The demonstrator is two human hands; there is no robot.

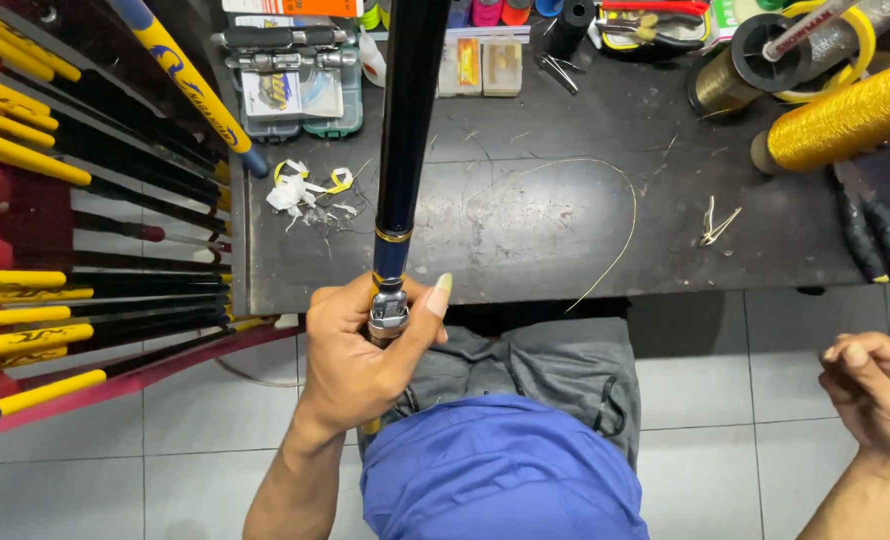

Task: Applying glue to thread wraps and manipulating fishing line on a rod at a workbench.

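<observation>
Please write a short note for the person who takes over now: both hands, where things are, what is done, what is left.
Left hand: gripping the black fishing rod with gold bands at its silver metal fitting, rod pointing away over the dark worktable.
Right hand: loosely closed, empty, off to the side above the tiled floor.
Loose gold thread lies on the table; gold thread spool at the far right.
No thread on the rod yet; wrapping not visibly begun.

The person wears a blue shirt (500, 470), grey trousers (555, 365), with bare forearms.
</observation>
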